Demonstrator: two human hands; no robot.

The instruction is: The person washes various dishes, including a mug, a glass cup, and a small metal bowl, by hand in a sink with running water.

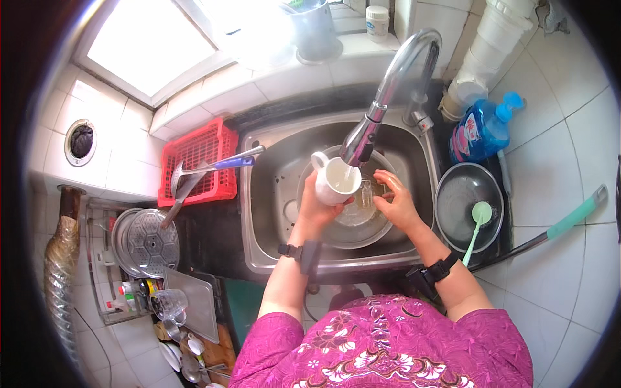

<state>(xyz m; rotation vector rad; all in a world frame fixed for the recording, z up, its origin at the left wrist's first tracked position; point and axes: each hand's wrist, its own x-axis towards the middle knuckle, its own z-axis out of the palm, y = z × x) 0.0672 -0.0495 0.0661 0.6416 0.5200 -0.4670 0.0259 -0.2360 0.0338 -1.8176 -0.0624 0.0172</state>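
Note:
My left hand point(316, 206) holds a white ceramic mug point(332, 189) by its body, with the handle toward the upper left. Water runs into the mug from the chrome pull-down faucet point(358, 145) just above it. My right hand point(399, 201) is beside the mug with its fingers parted and curved, wet at the tips, over the right side of a large metal basin point(361, 242) in the steel sink point(271, 218). Below the fingers, a clear glass vessel point(367, 194) lies in the basin's water; whether the fingers touch it, I cannot tell.
Right of the sink stand a metal bowl point(449, 194) with a green-handled brush point(482, 213) and a blue soap bottle point(480, 133). A long teal-handled utensil point(570, 220) juts out at right. On the left are a red plastic basket point(228, 169) with ladles and steamer plates point(153, 242).

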